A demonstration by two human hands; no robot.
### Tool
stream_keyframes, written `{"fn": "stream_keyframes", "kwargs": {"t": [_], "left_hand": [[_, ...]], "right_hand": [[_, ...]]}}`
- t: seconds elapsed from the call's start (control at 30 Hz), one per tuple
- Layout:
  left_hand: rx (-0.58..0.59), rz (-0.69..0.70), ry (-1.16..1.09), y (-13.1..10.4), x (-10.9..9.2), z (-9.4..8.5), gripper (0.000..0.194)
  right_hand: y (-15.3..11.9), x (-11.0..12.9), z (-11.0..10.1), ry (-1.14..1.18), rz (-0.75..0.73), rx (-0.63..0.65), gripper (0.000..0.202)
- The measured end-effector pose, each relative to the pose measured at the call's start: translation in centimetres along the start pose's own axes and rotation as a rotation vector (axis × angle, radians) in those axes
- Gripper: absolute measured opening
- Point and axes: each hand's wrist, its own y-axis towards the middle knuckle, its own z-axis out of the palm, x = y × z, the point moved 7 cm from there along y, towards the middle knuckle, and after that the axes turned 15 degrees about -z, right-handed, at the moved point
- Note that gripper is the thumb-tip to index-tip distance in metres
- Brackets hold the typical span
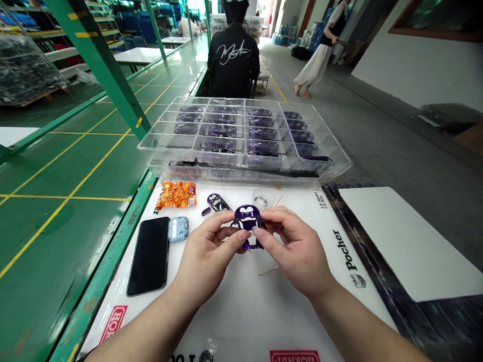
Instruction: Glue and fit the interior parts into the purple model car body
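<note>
Between my two hands I hold a purple toy car body shell (pixel 247 213), with window openings that show white through them. My left hand (pixel 209 246) pinches its left edge, thumb on the near side. On the opposite edge, my right hand (pixel 292 246) grips it with thumb and fingers. Just beyond my left fingers a black and purple car part (pixel 218 202) lies on the white work mat (pixel 241 311). Past the shell sits a small round clear dish (pixel 263 197) with something greyish in it. A thin stick (pixel 268 271) lies partly behind my right hand.
A clear compartment tray (pixel 245 173) with several purple car shells (pixel 222 130) stands across the back. On the left are a phone (pixel 149 256), a patterned blue case (pixel 178 229) and an orange snack packet (pixel 177 194). A seated person (pixel 234 55) is ahead; another person (pixel 324 45) walks at right.
</note>
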Motion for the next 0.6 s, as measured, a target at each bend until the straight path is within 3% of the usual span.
{"fn": "stream_keyframes", "kwargs": {"t": [0.23,0.6], "left_hand": [[-0.123,0.144,0.156,-0.4,-0.7,-0.6,0.023],[-0.229,0.224,0.285,-1.3,-1.0,-0.4,0.022]], "right_hand": [[-0.4,1.0,0.5,-0.074,-0.082,-0.032,0.016],[-0.7,1.6,0.9,-0.126,-0.072,-0.086,0.015]]}}
